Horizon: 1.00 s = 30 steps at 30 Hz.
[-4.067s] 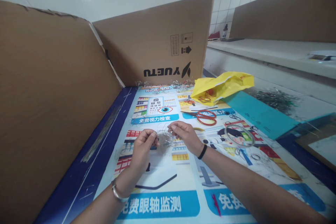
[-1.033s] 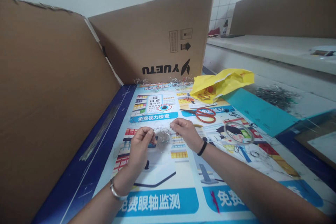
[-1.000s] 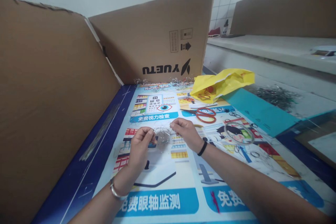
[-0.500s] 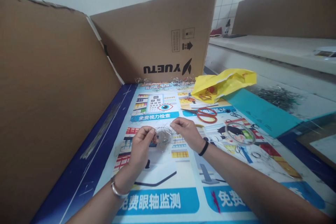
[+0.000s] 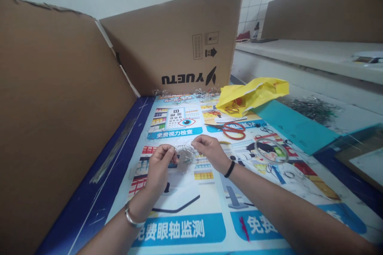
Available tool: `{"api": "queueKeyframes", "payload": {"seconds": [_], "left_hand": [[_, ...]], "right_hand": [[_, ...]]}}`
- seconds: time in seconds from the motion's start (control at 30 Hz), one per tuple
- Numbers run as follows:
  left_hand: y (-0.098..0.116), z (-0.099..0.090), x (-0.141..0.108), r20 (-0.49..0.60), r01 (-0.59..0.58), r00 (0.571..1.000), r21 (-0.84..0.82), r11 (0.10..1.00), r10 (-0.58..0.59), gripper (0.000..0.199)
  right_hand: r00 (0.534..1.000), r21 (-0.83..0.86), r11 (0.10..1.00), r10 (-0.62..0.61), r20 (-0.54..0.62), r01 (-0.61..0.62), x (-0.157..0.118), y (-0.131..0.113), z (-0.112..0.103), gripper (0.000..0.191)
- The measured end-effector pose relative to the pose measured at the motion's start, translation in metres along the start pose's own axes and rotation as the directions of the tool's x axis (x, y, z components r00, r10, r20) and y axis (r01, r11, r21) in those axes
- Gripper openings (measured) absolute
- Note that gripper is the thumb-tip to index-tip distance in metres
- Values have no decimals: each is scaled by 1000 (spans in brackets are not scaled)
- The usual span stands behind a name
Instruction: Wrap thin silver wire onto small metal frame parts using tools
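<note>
Over the printed poster sheet [image 5: 179, 191], my left hand [image 5: 160, 167] pinches the left side of a thin wire ring [image 5: 186, 155] with fine strands sticking out. My right hand [image 5: 211, 152], thumb and fingertips pressed together, grips the upper right part of the same wirework; exactly which strand is too fine to tell. Beyond my right hand lie orange-handled scissors [image 5: 234, 130], blades pointing left. A coil of pale wire [image 5: 271, 151] rests on the sheet to the right of that hand, with small dark wire loops [image 5: 289, 174] near it.
Tall cardboard panels [image 5: 176, 48] stand at the left and back. A yellow bag [image 5: 254, 93] lies at the back right, by a turquoise sheet [image 5: 296, 127] and a heap of cut wires [image 5: 311, 109]. Straight wires [image 5: 113, 151] lie along the left.
The view has shifted slightly. Both hands keep their pinch on the wire ring, with hardly any movement between them.
</note>
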<state>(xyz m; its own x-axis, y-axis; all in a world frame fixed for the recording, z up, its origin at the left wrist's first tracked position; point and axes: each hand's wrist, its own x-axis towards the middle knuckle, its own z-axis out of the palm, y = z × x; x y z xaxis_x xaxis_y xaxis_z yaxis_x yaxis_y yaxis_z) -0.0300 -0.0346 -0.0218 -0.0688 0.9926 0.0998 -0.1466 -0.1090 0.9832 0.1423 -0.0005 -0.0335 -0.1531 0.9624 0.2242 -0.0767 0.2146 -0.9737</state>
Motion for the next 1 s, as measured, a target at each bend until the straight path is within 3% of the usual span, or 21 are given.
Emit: {"api": "queueKeyframes", "payload": {"seconds": [1.0], "left_hand": [[0, 1, 0, -6, 2, 1000, -7, 1000, -2, 15]], "right_hand": [[996, 66, 994, 82, 21, -83, -2, -3, 2, 20]]}}
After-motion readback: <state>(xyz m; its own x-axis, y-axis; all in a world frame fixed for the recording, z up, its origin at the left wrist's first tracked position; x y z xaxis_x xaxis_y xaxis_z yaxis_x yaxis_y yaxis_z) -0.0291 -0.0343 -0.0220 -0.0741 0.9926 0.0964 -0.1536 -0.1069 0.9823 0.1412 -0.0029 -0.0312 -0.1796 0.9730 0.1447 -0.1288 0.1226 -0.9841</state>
